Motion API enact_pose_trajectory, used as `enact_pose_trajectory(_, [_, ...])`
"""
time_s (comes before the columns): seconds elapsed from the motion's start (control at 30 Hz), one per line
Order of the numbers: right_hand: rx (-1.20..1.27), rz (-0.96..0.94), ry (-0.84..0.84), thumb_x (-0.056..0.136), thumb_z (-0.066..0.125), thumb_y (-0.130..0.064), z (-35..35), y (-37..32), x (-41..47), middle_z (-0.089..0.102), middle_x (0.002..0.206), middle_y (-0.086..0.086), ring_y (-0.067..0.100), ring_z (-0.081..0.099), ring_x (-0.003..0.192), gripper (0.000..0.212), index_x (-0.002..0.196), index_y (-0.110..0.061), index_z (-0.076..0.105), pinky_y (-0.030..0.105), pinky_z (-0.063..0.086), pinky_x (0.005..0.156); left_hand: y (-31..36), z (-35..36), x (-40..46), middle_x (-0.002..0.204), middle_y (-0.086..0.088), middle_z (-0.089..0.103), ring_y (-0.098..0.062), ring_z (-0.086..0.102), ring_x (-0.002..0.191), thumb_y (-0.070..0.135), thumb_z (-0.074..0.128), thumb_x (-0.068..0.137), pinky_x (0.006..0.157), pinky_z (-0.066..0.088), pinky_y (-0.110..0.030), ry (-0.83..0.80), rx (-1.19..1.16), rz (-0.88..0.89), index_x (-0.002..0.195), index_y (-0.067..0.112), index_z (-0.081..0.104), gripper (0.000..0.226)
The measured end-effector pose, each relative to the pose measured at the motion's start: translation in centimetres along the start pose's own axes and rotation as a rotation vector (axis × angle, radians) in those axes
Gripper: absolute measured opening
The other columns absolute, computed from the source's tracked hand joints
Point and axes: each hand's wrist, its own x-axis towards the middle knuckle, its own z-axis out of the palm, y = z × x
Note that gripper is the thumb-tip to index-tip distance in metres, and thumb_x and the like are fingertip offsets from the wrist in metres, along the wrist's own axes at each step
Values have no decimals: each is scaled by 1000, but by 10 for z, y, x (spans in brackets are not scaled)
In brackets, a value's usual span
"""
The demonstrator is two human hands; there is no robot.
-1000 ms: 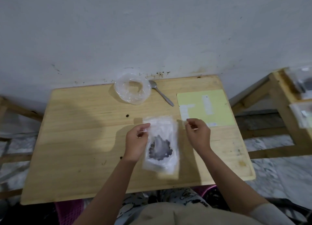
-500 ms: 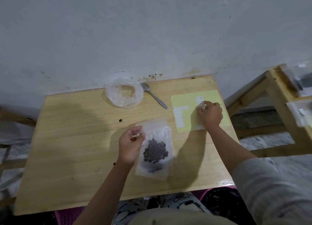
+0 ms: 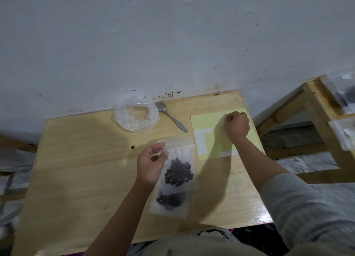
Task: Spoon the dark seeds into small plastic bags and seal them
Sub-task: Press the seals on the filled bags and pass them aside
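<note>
Near the table's front edge, a filled bag (image 3: 173, 180) of dark seeds (image 3: 178, 174) is lying flat, long axis running near-to-far, mouth pointing toward the wall. Left hand (image 3: 151, 164) is pinching its upper left corner. Farther right, the right hand (image 3: 236, 126) is curling on the yellow sheet (image 3: 207, 121), apparently picking at a sticker; the grasp itself can't be seen. Risk: one-handed hold is letting the mouth gape, so seeds could spill.

The tabletop (image 3: 76, 178) is pale yellow wood with a faint grain. The seeds (image 3: 178, 174) are near black inside a clear, slightly milky plastic bag (image 3: 173, 180). A pale yellow-green sheet (image 3: 209, 125) carries white rectangular stickers (image 3: 200, 142). The spoon (image 3: 171, 117) is silver-grey, the crumpled bag (image 3: 136, 114) beside it cloudy white. The wall (image 3: 172, 34) is grey-white with dark specks, the sleeve (image 3: 307, 207) light grey and ribbed
</note>
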Motion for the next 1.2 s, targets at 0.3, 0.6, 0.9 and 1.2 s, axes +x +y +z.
enact_pose_trajectory(0.3, [168,44,-61,91,52,-10,-15,-14,1,66,100,8,29,60,98,15,99,-8,64,32,47,77,10,6,11,113,1,67,-15,63,104,-4,63,85,93,52,-43,-38,-8,51,99,25,64,32])
enact_pose_trajectory(0.6, [812,-180,-171,75,79,-12,-71,-71,-103,64,67,-1,5,57,62,12,75,-14,67,15,48,61,24,9,8,108,-8,68,-17,63,108,-3,65,83,100,47,-44,-84,-46,130,107,28,61,40])
enact_pose_trajectory(0.9, [776,-198,-239,70,83,-16,-59,-89,-152,64,65,-6,-3,54,54,15,74,-15,69,12,45,58,45,11,-3,121,-4,63,-8,60,112,-8,67,81,85,51,-15,-87,-107,216,105,27,61,43])
enact_pose_trajectory(1.2, [775,-238,-242,69,83,-15,-61,-94,-166,64,63,-5,-1,55,54,16,71,-17,67,13,46,58,53,9,-16,85,-1,67,-5,60,69,-3,69,81,67,50,-18,-25,-218,182,100,17,63,28])
